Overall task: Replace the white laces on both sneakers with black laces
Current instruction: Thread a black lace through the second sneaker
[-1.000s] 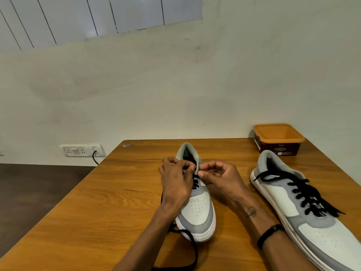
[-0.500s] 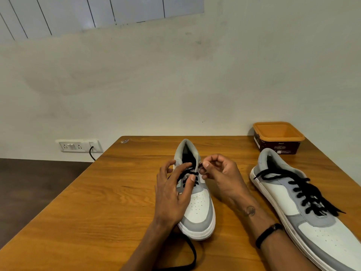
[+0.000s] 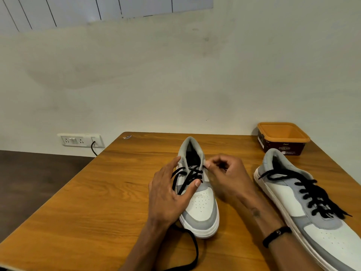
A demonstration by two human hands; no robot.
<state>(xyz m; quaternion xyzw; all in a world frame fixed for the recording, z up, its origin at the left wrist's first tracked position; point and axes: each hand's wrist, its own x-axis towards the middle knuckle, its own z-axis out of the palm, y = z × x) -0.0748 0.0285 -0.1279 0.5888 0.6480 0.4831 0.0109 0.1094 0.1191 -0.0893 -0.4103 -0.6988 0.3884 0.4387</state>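
Observation:
A white and grey sneaker point(image 3: 201, 204) stands in the middle of the wooden table point(image 3: 93, 202), toe toward me, partly threaded with a black lace point(image 3: 187, 176). My left hand point(image 3: 168, 194) rests against the sneaker's left side, fingers spread, thumb across the lacing. My right hand point(image 3: 226, 177) pinches the lace end at the top right eyelet. The lace's loose tail point(image 3: 192, 251) trails on the table near my left wrist. A second sneaker point(image 3: 304, 208) with black laces lies on the right.
An orange-rimmed brown tub point(image 3: 283, 137) sits at the table's far right corner against the wall. A wall socket strip point(image 3: 80, 140) with a black cable is at the left, beyond the table. A dark floor lies to the left.
My left hand let go of the lace, opened and slid down the sneaker's left side. My right hand stayed pinched at the top eyelet.

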